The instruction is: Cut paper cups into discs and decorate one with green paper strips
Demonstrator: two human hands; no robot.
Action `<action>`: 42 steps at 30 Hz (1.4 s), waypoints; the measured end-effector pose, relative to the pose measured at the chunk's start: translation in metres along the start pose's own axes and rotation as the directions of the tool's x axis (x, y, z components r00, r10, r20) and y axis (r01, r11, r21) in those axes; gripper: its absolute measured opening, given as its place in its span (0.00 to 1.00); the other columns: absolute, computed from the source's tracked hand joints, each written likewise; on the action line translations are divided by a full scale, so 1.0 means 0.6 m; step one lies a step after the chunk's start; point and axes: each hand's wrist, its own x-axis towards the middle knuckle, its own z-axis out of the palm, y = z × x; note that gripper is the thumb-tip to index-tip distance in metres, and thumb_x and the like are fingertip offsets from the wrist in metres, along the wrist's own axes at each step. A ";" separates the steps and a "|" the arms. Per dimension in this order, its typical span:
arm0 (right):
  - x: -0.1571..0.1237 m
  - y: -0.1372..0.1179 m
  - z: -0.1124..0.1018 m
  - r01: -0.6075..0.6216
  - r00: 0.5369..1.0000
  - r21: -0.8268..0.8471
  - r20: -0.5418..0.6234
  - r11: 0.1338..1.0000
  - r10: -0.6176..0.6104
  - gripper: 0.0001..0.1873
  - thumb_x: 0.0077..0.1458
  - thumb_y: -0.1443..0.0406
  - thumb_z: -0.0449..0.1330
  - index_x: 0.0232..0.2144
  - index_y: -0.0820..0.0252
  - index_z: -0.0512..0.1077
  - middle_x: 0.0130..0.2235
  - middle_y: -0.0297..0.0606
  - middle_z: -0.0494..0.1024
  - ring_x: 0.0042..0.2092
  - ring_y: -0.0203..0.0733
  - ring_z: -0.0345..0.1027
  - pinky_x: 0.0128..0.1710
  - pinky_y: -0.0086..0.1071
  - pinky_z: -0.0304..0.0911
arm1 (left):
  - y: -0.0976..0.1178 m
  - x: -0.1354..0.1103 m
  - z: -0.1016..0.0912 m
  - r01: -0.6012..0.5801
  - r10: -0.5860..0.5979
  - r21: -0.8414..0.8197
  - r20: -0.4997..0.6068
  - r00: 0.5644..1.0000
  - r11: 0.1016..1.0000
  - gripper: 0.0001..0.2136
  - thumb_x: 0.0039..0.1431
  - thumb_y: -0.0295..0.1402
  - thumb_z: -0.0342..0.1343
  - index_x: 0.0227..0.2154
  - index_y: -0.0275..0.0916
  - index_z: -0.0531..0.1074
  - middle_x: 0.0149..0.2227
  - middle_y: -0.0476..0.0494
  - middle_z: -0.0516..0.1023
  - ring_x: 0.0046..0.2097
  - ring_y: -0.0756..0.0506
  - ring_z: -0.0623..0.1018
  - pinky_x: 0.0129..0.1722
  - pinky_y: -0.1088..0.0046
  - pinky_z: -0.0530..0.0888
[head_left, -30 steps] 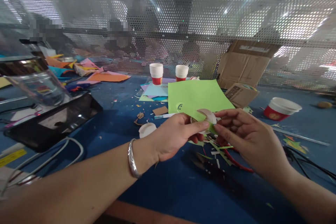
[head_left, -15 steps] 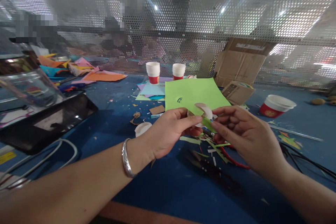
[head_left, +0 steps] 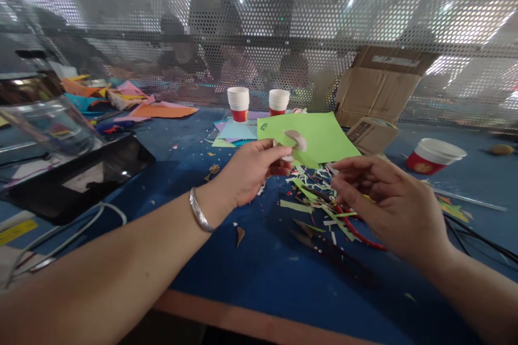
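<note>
Green paper sets the middle of the table: a wide sheet (head_left: 326, 132), its right rim slanting down towards a small cardboard box (head_left: 370, 135) just beside it. At the sheet's near left, the left hand (head_left: 259, 164) pinches a pale crescent-shaped piece (head_left: 297, 141) between thumb and fingers; from where I stand I can't make out how much the grip hides. The crescent shows against the sheet, its long axis slanting from far left to near right, bulging away from the thumb, hollow side towards it. A dark smile-like mark sits by the sheet's left rim, and I cannot tell whether it belongs to the sheet or to the held piece.

Off the sheet's near right corner, the right hand (head_left: 376, 188) hangs with fingers curled, thumb and forefinger a little apart, well short of the crescent. Between the hands, nearer than the sheet, paper scraps (head_left: 297, 206) crowd round a red-handled tool (head_left: 362, 237), leaving little bare surface. Nearer again lie dark scissors (head_left: 324, 250), tips pointing left and away; past them, blue tabletop (head_left: 259, 269) runs to its brownish front edge (head_left: 234, 312). Beyond the sheet's far left corner stand two stacks of paper cups (head_left: 238, 102).
</note>
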 end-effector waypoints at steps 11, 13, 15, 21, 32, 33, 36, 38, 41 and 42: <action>0.031 -0.073 0.071 0.620 0.656 -0.181 0.654 0.763 -0.378 0.10 0.66 0.70 0.53 0.40 0.60 0.75 0.37 0.40 0.78 0.38 0.43 0.71 0.35 0.35 0.62 | 0.024 0.050 -0.060 -0.282 0.325 0.219 -0.193 0.926 0.934 0.03 0.55 0.31 0.62 0.28 0.37 0.76 0.30 0.49 0.77 0.28 0.54 0.72 0.26 0.79 0.67; 0.043 -0.089 0.105 0.658 0.646 -0.190 0.640 0.729 -0.416 0.08 0.64 0.69 0.55 0.42 0.60 0.74 0.37 0.39 0.78 0.37 0.44 0.71 0.31 0.36 0.58 | 0.021 0.051 -0.061 -0.267 0.317 0.232 -0.214 0.924 0.935 0.03 0.55 0.31 0.61 0.28 0.37 0.76 0.29 0.48 0.77 0.28 0.54 0.73 0.26 0.79 0.68; 0.051 -0.099 0.136 0.682 0.634 -0.206 0.644 0.701 -0.428 0.09 0.62 0.70 0.56 0.44 0.62 0.74 0.37 0.40 0.79 0.37 0.45 0.72 0.27 0.35 0.54 | 0.017 0.053 -0.063 -0.253 0.310 0.248 -0.225 0.924 0.935 0.03 0.55 0.31 0.61 0.28 0.37 0.76 0.30 0.48 0.78 0.28 0.54 0.73 0.26 0.79 0.68; 0.067 -0.103 0.170 0.658 0.624 -0.191 0.680 0.728 -0.386 0.11 0.62 0.72 0.55 0.40 0.62 0.76 0.38 0.43 0.80 0.38 0.45 0.72 0.30 0.34 0.58 | 0.009 0.059 -0.070 -0.248 0.307 0.267 -0.210 0.928 0.931 0.04 0.55 0.33 0.61 0.31 0.38 0.77 0.33 0.47 0.79 0.29 0.53 0.75 0.26 0.79 0.68; 0.071 -0.039 0.058 -0.469 0.581 0.093 0.781 0.878 0.228 0.12 0.61 0.58 0.60 0.29 0.58 0.74 0.25 0.31 0.72 0.25 0.34 0.64 0.21 0.27 0.61 | 0.003 0.054 -0.062 -0.248 0.290 0.217 -0.186 0.939 0.944 0.04 0.56 0.32 0.63 0.29 0.37 0.77 0.33 0.46 0.79 0.30 0.53 0.75 0.28 0.76 0.68; 0.072 -0.033 0.057 -0.460 0.616 0.064 0.742 0.886 0.266 0.12 0.61 0.57 0.60 0.29 0.57 0.74 0.24 0.31 0.72 0.24 0.34 0.63 0.21 0.27 0.60 | 0.002 0.054 -0.061 -0.243 0.285 0.223 -0.181 0.941 0.944 0.04 0.55 0.32 0.63 0.30 0.37 0.77 0.33 0.46 0.79 0.30 0.52 0.75 0.28 0.76 0.69; 0.074 -0.031 0.060 -0.249 0.766 -0.108 0.586 0.962 0.264 0.10 0.61 0.59 0.59 0.33 0.58 0.76 0.27 0.34 0.76 0.25 0.35 0.65 0.24 0.29 0.59 | 0.001 0.053 -0.059 -0.228 0.274 0.238 -0.183 0.944 0.944 0.03 0.55 0.32 0.62 0.30 0.37 0.77 0.33 0.46 0.79 0.30 0.52 0.75 0.28 0.77 0.69; 0.073 -0.036 0.063 -0.061 0.847 -0.229 0.504 0.972 0.172 0.08 0.61 0.61 0.59 0.37 0.59 0.77 0.30 0.37 0.79 0.29 0.37 0.68 0.28 0.31 0.59 | 0.003 0.051 -0.057 -0.222 0.269 0.239 -0.187 0.945 0.945 0.03 0.55 0.31 0.62 0.30 0.37 0.76 0.32 0.46 0.78 0.29 0.53 0.74 0.28 0.77 0.69; 0.071 -0.044 0.070 0.105 0.882 -0.310 0.468 0.945 0.056 0.09 0.62 0.63 0.59 0.41 0.61 0.76 0.36 0.40 0.79 0.34 0.41 0.70 0.33 0.33 0.60 | 0.005 0.049 -0.055 -0.214 0.258 0.233 -0.180 0.949 0.949 0.03 0.55 0.31 0.62 0.30 0.37 0.76 0.32 0.47 0.77 0.29 0.53 0.74 0.27 0.77 0.68; 0.071 -0.045 0.074 0.147 0.883 -0.329 0.469 0.933 0.026 0.10 0.62 0.63 0.58 0.42 0.62 0.75 0.38 0.41 0.79 0.36 0.42 0.70 0.35 0.34 0.60 | 0.004 0.048 -0.054 -0.213 0.256 0.233 -0.177 0.950 0.949 0.03 0.55 0.31 0.61 0.30 0.37 0.75 0.32 0.47 0.77 0.29 0.53 0.74 0.28 0.77 0.68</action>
